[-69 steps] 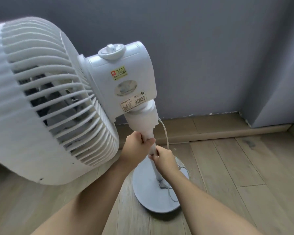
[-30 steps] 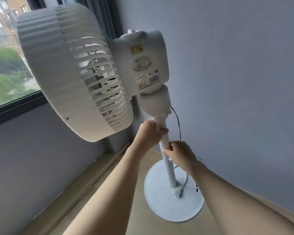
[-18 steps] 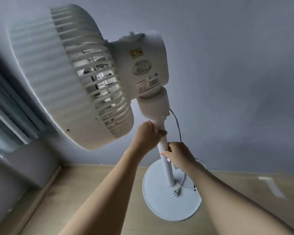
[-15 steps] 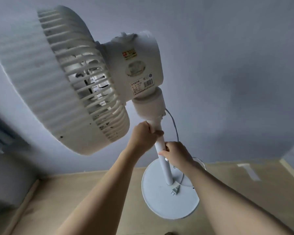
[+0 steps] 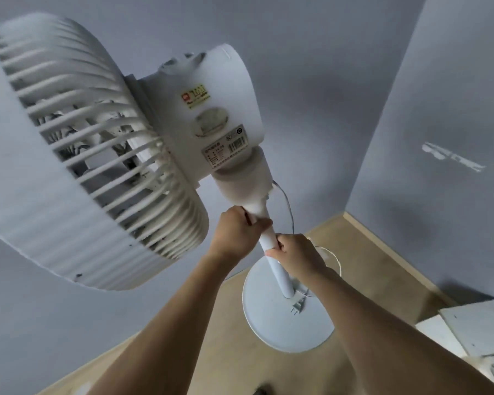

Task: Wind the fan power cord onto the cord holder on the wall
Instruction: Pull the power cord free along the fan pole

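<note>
Beside the fan [image 5: 97, 155], white boxes [image 5: 474, 332] crowd the floor [image 5: 362, 243].

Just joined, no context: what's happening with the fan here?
A person grips the white pole of a white pedestal fan with both hands: the left hand just below the neck, the right hand right beneath it. The thin white power cord hangs loose from the neck and passes behind the right hand, and its plug lies on the round white base. No winding has begun. No cord holder is clearly visible.
</note>
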### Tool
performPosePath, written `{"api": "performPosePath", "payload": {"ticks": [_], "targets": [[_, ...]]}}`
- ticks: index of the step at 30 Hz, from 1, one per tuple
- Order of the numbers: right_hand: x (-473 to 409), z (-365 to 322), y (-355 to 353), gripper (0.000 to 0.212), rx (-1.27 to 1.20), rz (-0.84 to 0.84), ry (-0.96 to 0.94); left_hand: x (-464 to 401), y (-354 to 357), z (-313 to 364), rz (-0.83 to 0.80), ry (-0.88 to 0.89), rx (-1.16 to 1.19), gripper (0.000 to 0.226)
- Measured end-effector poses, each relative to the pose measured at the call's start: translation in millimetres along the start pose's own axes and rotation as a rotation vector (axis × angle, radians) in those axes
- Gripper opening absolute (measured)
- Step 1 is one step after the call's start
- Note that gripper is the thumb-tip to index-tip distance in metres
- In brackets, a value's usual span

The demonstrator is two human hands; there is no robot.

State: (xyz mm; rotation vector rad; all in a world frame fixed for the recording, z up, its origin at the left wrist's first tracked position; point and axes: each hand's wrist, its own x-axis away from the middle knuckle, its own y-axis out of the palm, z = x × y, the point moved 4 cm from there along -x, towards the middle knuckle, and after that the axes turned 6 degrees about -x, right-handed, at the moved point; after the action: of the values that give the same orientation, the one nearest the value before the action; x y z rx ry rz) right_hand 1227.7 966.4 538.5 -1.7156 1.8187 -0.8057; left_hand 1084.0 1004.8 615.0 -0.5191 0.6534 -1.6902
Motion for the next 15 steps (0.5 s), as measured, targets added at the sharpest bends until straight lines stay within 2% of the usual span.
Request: {"api": "performPosePath", "payload": {"ticks": [3,8,15], "targets": [[-34,61,-51,0.028,-0.006,0.039,0.049,-54,60,45,-0.050,0.016,0.008,0.028],[-83,153,-123,0.028,0.001,0.033,0.065,-122,147,109,-0.100,0.006,0.047,0.028],[-163,244,-197,0.026,0.018,0.034,0.076,-214,233,168,-0.118,-0.047,0.039,0.027]]}}
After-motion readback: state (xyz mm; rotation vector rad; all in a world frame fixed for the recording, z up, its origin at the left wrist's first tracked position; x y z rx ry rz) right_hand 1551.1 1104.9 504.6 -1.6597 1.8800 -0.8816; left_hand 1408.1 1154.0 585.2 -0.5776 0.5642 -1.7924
